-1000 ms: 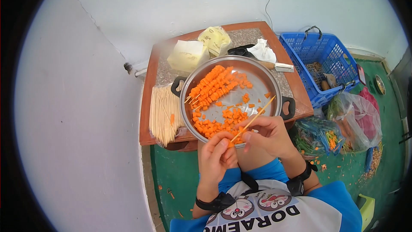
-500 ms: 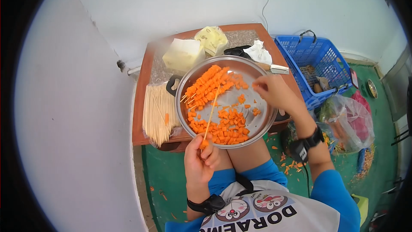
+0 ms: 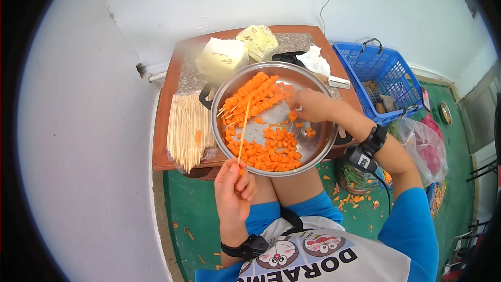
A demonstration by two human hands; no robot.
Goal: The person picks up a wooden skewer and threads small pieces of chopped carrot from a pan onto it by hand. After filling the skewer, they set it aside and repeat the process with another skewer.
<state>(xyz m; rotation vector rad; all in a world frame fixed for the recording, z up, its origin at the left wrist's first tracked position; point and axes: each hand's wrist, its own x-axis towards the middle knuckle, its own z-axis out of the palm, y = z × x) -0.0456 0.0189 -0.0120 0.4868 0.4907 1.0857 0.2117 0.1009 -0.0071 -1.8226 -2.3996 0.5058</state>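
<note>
My left hand [image 3: 234,190] is closed around the lower end of a bamboo skewer [image 3: 244,131], which points up over the pan's near left side. A bit of orange carrot shows between those fingers. Inside the steel pan [image 3: 316,149], my right hand [image 3: 316,106] reaches down with bent fingers at loose carrot pieces on the far right side; its fingertips are blurred and partly hidden. Skewers threaded with carrot [image 3: 251,96] lie stacked at the pan's far left. Loose carrot cubes [image 3: 279,150] are heaped along its near side.
Bare bamboo skewers [image 3: 189,130] lie left of the pan on the table [image 3: 166,99]. Yellowish packages [image 3: 223,58], white tissue [image 3: 314,61] and a blade [image 3: 339,82] are behind it. A blue basket [image 3: 378,75] and plastic bag [image 3: 417,146] stand to the right; carrot scraps litter the green floor.
My right hand has moved left and farther into the pan, towards the carrot pieces. My left hand still holds the skewer, now a little more upright. The view has shifted slightly.
</note>
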